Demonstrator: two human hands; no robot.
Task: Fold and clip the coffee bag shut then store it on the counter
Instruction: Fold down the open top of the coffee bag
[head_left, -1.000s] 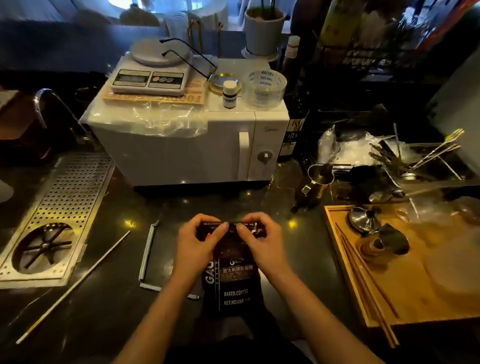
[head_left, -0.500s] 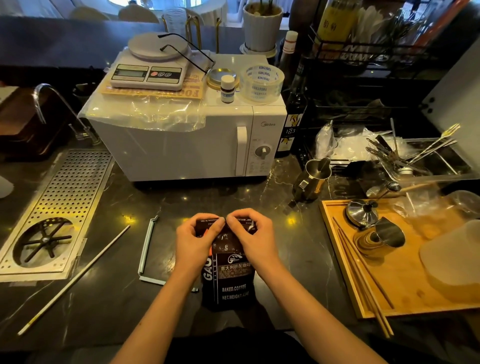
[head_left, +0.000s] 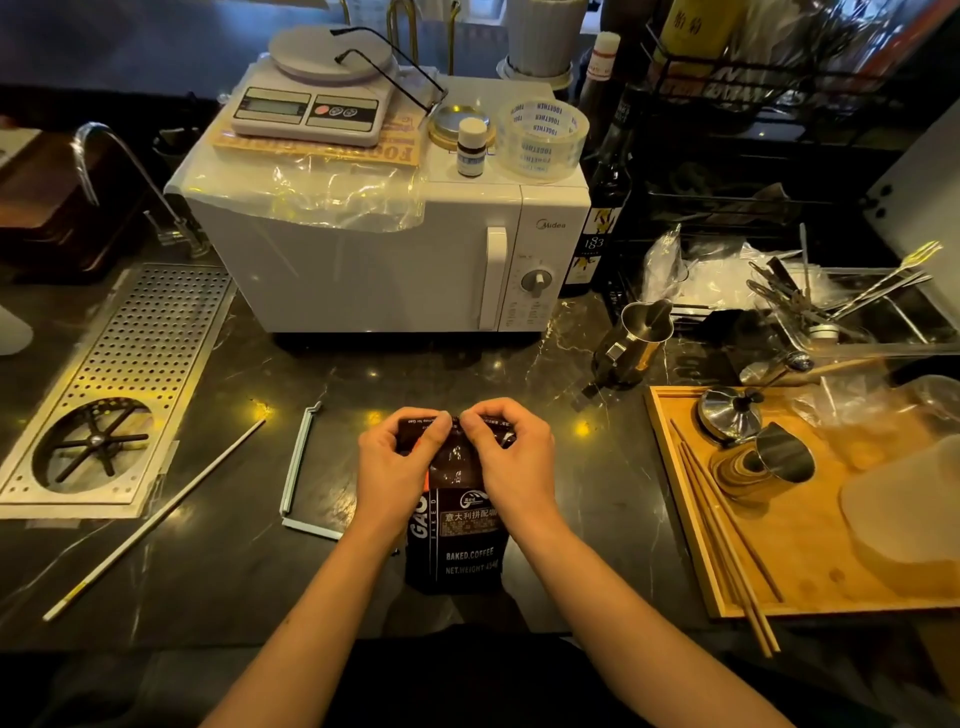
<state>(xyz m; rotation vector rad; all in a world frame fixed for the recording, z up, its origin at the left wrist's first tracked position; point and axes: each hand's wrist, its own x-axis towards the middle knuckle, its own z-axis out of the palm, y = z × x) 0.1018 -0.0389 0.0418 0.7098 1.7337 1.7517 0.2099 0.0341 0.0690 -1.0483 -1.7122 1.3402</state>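
A dark coffee bag (head_left: 457, 540) with white lettering stands on the black marble counter (head_left: 587, 483) near its front edge. My left hand (head_left: 397, 467) and my right hand (head_left: 511, 462) both pinch the bag's folded top, thumbs and forefingers meeting at its middle. A long pale sealing clip (head_left: 298, 467), hinged open in an L shape, lies flat on the counter just left of my left hand. A thin white rod (head_left: 156, 522) lies diagonally further left.
A white microwave (head_left: 395, 244) with a scale and a tape roll on top stands behind the bag. A perforated metal drain tray (head_left: 130, 374) is at left. A wooden tray (head_left: 691, 514) with chopsticks and metal cups sits at right, a steel pitcher (head_left: 636, 338) beyond it.
My hands have drawn together from the bag's top corners toward its middle, pressing the fold lower. The view has shifted slightly; the clip and rod lie where they were.
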